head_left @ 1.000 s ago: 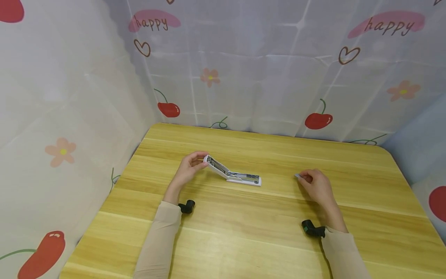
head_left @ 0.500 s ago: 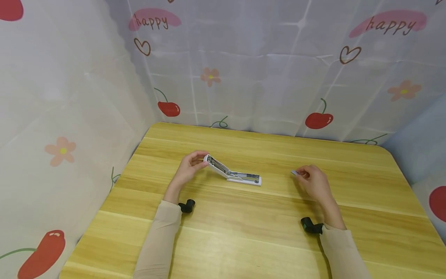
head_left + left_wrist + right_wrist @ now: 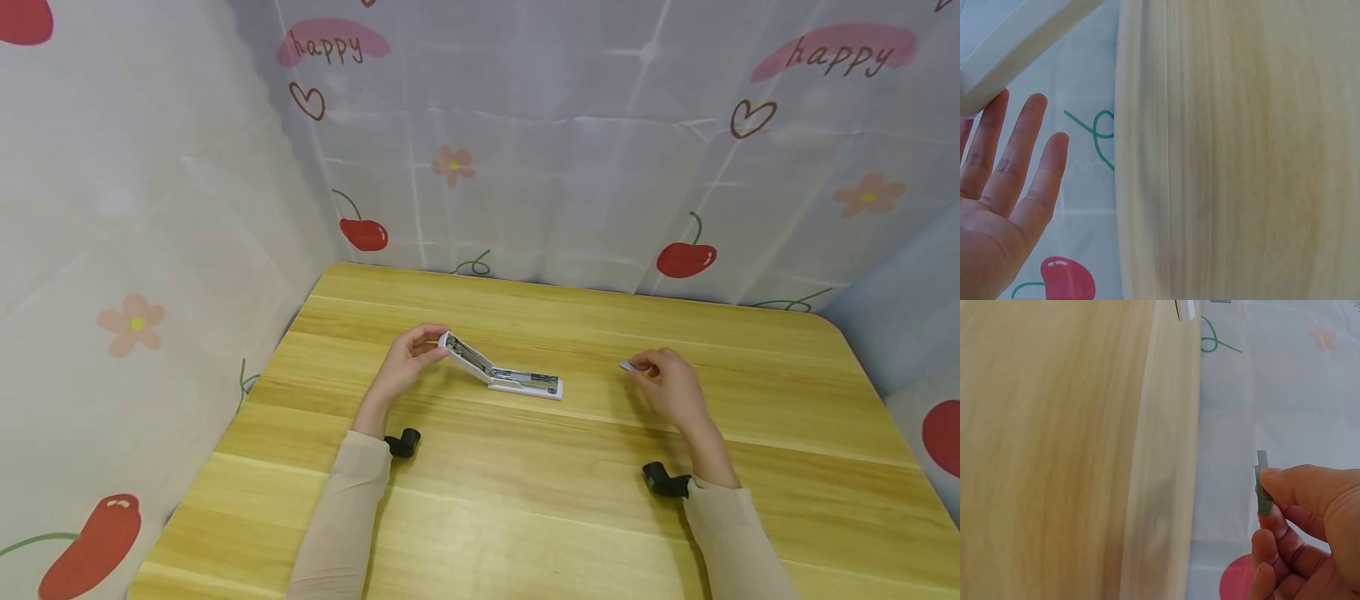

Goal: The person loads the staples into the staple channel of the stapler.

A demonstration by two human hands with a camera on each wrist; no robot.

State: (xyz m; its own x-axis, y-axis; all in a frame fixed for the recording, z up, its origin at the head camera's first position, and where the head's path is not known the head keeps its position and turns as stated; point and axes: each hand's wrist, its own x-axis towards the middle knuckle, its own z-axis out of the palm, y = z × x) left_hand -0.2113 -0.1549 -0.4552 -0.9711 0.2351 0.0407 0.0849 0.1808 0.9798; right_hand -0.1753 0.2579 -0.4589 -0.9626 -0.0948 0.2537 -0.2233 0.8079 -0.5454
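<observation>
A white stapler (image 3: 525,384) lies on the table, hinged wide apart, its metal staple channel exposed and its base pointing right. My left hand (image 3: 407,362) pinches the raised end of its upper arm between thumb and fingers. In the left wrist view, the stapler's white arm (image 3: 1016,53) crosses the top left corner, above the outstretched fingers of the left hand (image 3: 1004,187). To the right of the stapler, my right hand (image 3: 670,385) pinches a small grey strip of staples (image 3: 627,366). Two offset pieces of the staple strip (image 3: 1262,484) show between thumb and fingertips in the right wrist view.
The wooden table (image 3: 480,500) has rounded far corners. Behind it hangs a pale curtain (image 3: 555,192) printed with cherries, flowers and hearts, and another sheet (image 3: 187,208) hangs along the left side. Black wrist cameras (image 3: 405,443) sit at both cuffs.
My right hand has moved left and slightly away from me with the staple strip, closer to the stapler. The left hand and the stapler have stayed where they were.
</observation>
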